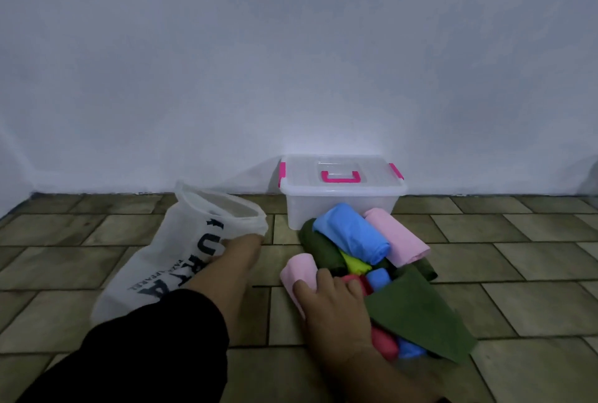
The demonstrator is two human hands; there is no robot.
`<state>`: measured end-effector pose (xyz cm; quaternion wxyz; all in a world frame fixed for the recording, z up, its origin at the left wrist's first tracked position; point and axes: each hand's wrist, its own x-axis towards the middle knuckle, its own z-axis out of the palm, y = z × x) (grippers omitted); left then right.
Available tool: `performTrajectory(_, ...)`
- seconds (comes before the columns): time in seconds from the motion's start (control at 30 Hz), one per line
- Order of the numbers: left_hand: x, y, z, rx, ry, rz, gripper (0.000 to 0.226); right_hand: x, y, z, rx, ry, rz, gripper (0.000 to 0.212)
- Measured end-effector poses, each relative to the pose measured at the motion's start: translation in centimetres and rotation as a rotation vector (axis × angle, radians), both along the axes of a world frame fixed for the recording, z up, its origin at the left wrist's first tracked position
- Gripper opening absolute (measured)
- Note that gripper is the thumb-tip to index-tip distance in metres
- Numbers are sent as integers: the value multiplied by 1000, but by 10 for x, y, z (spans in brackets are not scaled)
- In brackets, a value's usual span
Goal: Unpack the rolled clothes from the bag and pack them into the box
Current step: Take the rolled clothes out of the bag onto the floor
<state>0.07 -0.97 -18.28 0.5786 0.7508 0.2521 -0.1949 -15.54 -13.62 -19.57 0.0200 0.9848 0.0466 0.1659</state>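
Observation:
A white bag (155,273) with dark lettering lies on the tiled floor at left, its mouth open toward the wall. My left hand (238,252) grips the bag near its mouth, the fingertips hidden by the rim. To the right lies a pile of rolled clothes: a blue roll (352,234), a pink roll (399,241), a dark green roll (323,252), a yellow-green one (354,265) and a red one (385,342). My right hand (333,305) closes over another pink roll (299,268) at the pile's left edge. The clear box (343,202) stands behind the pile, lid shut.
The box has pink latches and a pink handle (340,176) and stands against the white wall. A flat dark green cloth (417,315) drapes over the near part of the pile. Olive floor tiles stretch to both sides.

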Motion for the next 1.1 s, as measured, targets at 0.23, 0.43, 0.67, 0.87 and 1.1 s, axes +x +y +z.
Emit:
performTrajectory(0.23, 10, -20, 8, -122, -91, -22, 75, 29, -4, -4, 84, 216, -66, 50)
performTrajectory(0.43, -19, -19, 24, 149, -354, -249, 75, 11, -46, 32, 450, 304, -18, 58)
performTrajectory(0.67, -90, -26, 21, 177, -459, -563, 66, -30, -152, 52, 648, 467, -577, 51)
performTrajectory(0.87, -110, -40, 2, 128, -287, -573, 76, -35, -131, 27, 596, 584, -525, 39)
performTrajectory(1.1, -107, -25, 6, 112, -253, -486, 70, -20, -83, 12, 847, 569, -397, 27)
